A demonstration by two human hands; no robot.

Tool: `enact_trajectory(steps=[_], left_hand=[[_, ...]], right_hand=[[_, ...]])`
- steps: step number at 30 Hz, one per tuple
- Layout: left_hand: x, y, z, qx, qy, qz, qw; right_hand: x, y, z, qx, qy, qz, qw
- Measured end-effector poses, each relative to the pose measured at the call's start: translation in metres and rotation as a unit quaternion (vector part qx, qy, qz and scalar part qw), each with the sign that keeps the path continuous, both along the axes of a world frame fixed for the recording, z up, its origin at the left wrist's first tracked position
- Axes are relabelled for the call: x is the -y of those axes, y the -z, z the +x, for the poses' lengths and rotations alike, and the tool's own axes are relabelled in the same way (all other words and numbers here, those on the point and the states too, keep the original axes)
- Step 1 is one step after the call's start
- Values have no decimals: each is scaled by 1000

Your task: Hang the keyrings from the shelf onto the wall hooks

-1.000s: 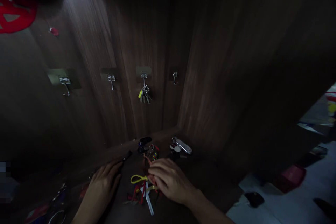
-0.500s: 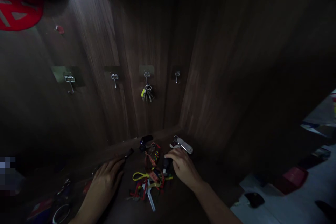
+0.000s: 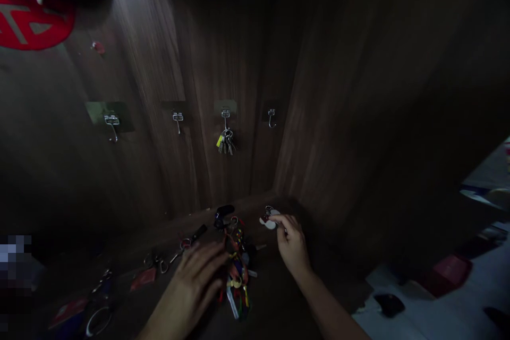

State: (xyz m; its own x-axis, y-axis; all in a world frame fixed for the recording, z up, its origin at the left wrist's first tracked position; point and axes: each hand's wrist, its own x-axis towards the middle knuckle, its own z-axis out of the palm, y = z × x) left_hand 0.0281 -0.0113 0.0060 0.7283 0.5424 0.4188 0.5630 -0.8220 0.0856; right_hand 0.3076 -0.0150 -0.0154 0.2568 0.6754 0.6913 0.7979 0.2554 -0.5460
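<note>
In the foreground, a person's left hand [image 3: 191, 287] reaches over a dark wooden shelf [image 3: 274, 311], palm down, fingers extended and loosely apart, their tips at the edge of a bundle of keys [image 3: 238, 279] on bright cords. Whether they touch it cannot be told. At lower left lie a large ring [image 3: 89, 324] and a red-and-blue card [image 3: 67, 312]; a red tag [image 3: 143, 279] rests between them and the left hand.

The right hand [image 3: 294, 244], fingers bent, reaches beyond the bundle to a white charm [image 3: 268, 223] near the back corner; whether it pinches anything is unclear. A black fob [image 3: 223, 216] lies just behind the bundle, by the foot of the wall [image 3: 191, 74].

On that wall, four metal hooks [image 3: 178, 118] hang in a row; the third from left carries a second set of keys [image 3: 226, 143] with a yellow tag [image 3: 219, 141]. A red ornament [image 3: 48, 24] shows at upper left.
</note>
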Motion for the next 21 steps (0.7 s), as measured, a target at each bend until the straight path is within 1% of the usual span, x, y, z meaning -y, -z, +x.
enact_trajectory(steps=[2,4,5,7,11,17,19,21], left_hand=[[12,-2,13,-28,65,-36,997],[18,-2,21,-36,96,-64,993],[19,-2,22,-35,99,-76,992],[16,-4,20,-25,82,-99,991],[9,-13,9,-8,6,-129,992],[4,-16,-4,-21,-48,-101,993],[4,-17,-5,-32,-65,-90,993],[4,-19,-5,-35,-88,-86,992]], right_hand=[[-1,0,-1,0,17,-4,1000],[-1,0,-1,-6,29,-11,1000],[-1,0,-1,-10,32,-14,999],[-1,-1,-1,-17,33,-16,999],[1,-2,-1,-30,22,-12,999],[0,1,3,-36,32,-1,999],[0,1,3,-23,41,-1,999],[1,0,0,6,35,-3,999]])
